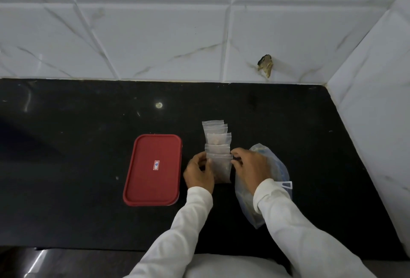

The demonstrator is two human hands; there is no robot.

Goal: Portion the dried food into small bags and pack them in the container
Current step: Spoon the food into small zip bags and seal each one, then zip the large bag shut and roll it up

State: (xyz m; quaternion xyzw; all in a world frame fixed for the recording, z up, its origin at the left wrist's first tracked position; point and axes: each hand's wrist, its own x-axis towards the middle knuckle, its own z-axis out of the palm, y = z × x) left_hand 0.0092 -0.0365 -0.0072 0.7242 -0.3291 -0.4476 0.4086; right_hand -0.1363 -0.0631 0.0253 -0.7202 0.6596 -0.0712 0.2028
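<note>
Left hand [198, 172] and right hand [250, 166] both pinch one small zip bag [220, 167] at its top corners, thumbs and fingertips on the seal strip, left hand at the left edge, right hand at the right. The bag hangs between the hands with brownish dried food in its lower part, just above or touching the black countertop [66, 144]; can't tell which. Step in hand looks like closing the zip on this portion. Can't tell if the strip is pressed shut along its full width. Just far of it, a row of small bags [217, 137] lies overlapped on the counter, at least four, running away toward the tiled wall [155, 33]; some show brownish fill, the farthest look near clear. Right of the hands the large clear supply bag [277, 171] lies on the counter, partly under the right wrist and white sleeve [277, 202], with a white plastic tab [286, 185] at its right edge. Left of the hands, near but apart, sits the red-lidded container [153, 169], lid on, small sticker in the middle. Nothing packed in it yet as far as the view shows. Next move likely: run the fingers along the seal, lay the bag at the near end of the row. Packing then needs the red lid off first.
</note>
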